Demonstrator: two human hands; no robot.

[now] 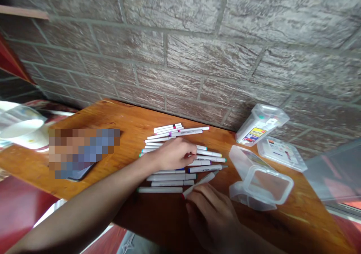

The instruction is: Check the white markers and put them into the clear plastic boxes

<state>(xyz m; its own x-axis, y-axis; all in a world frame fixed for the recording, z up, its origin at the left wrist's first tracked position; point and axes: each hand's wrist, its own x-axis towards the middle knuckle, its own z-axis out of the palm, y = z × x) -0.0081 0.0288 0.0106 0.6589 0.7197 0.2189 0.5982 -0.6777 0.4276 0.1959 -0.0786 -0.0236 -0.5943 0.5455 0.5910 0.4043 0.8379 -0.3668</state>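
Left arm: it comes in bare from the lower left and stretches on a diagonal across the table (126, 122), forearm nearly straight, wrist low.
Left hand (175, 154): palm down on the middle of the row of markers (169, 178), knuckles raised, fingers curled down so the tips press among the barrels on its right side.
Left grip: I cannot tell whether the fingers pinch a single marker or only lie on the pile.
Right hand (211, 212): it rises from the bottom edge with the back of the hand towards the camera and the fingers bunched and pointing up-left.
Right grip: the fingertips are clenched round the lower end of the held marker (201, 181).
Held marker: a white barrel slanting up to the right. Its tip is near the right ends of the lower markers and its near end is at the fingertips.
Markers: white barrels with coloured caps, lying mostly side by side in a loose stack on the wood, from near the brick wall (197, 58) down towards the right hand.
Clear box (248, 199): open, lying just right of the held marker's tip, mouth turned towards the camera.
Tub (261, 124): clear and lidded, tilted against the wall behind the box, with a coloured label on its side.
Flat pack (282, 153): clear, lying flat beside the tub.
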